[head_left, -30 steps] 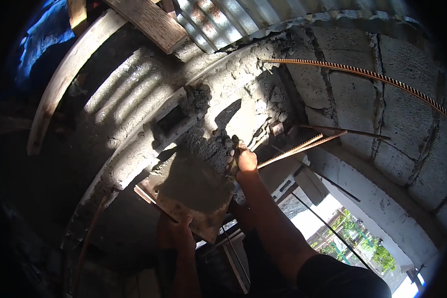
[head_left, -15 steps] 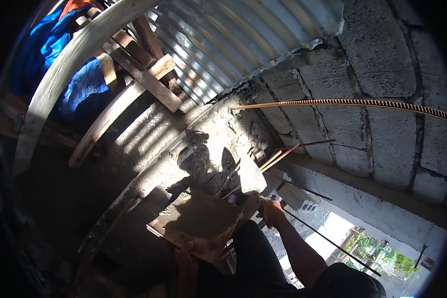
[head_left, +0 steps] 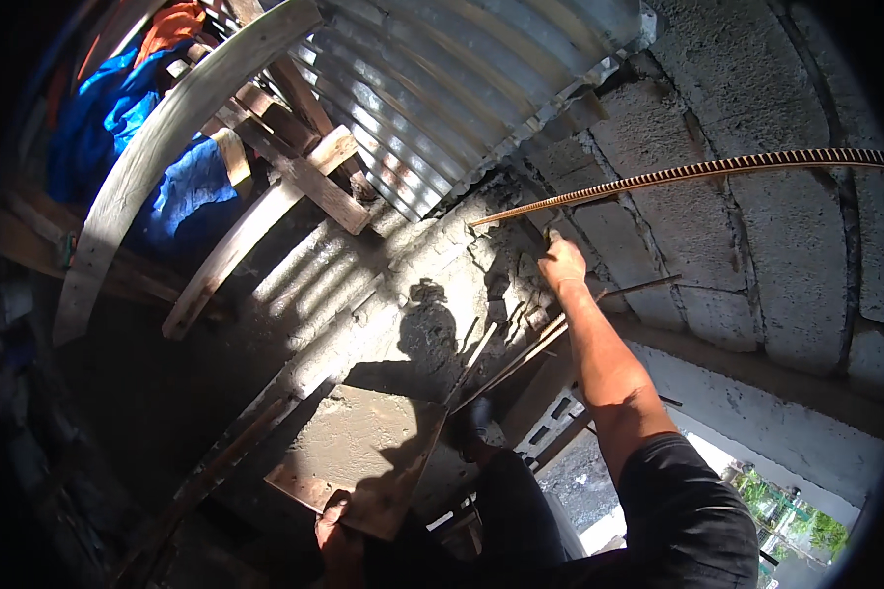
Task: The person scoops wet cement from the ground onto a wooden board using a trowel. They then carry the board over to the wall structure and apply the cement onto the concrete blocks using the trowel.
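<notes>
My left hand (head_left: pixel 334 527) grips the near edge of a square mortar board (head_left: pixel 388 512), its thumb over the top. Wet grey mortar (head_left: pixel 359 432) lies spread on the board, partly in shadow. My right arm reaches out to the block wall (head_left: pixel 614 240), and my right hand (head_left: pixel 563 263) is closed round the dark handle of a trowel (head_left: pixel 553 236). The trowel's blade cannot be made out. Just left of that hand is a rough, sunlit mortar ledge (head_left: pixel 432 260).
A ribbed steel bar (head_left: pixel 678 177) juts from the ledge above my right hand. More thin bars (head_left: pixel 521 361) stick out below it. Corrugated metal sheet (head_left: pixel 462 79) hangs at the top. Wooden boards (head_left: pixel 157 157) and blue tarp (head_left: pixel 192 182) are at upper left.
My right hand has moved from beside the board up and away to the wall; the trowel's pale blade no longer shows. The board has shifted slightly left and nearer, with more sun on it.
</notes>
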`<action>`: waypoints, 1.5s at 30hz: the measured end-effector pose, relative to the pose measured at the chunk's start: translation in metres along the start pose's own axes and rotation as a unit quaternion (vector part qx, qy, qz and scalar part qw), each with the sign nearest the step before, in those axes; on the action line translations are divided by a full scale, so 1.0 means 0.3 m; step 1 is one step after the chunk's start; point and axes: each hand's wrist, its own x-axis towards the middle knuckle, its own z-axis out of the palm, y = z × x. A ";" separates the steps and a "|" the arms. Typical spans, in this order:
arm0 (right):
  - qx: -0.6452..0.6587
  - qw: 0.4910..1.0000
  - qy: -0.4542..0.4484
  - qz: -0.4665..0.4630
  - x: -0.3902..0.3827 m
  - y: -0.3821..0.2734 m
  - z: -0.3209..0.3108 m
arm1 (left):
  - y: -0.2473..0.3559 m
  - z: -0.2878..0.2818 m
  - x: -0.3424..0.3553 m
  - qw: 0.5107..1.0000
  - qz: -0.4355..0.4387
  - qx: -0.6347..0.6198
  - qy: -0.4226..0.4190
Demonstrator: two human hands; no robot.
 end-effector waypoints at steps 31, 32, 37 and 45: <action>0.086 0.924 -0.155 -0.340 -1.252 0.026 -0.460 | 0.133 0.354 -0.593 0.993 0.113 -0.042 -0.009; 0.071 0.928 -0.139 -0.338 -1.179 -0.023 -0.447 | 0.157 0.357 -0.612 0.994 0.106 -0.027 -0.011; 0.104 0.920 -0.224 -0.305 -1.072 -0.243 -0.626 | 0.215 0.289 -0.617 0.983 0.179 0.012 0.032; 0.066 0.887 -0.279 -0.362 -1.259 -0.415 -0.573 | 0.282 0.297 -0.657 0.982 0.185 0.043 0.022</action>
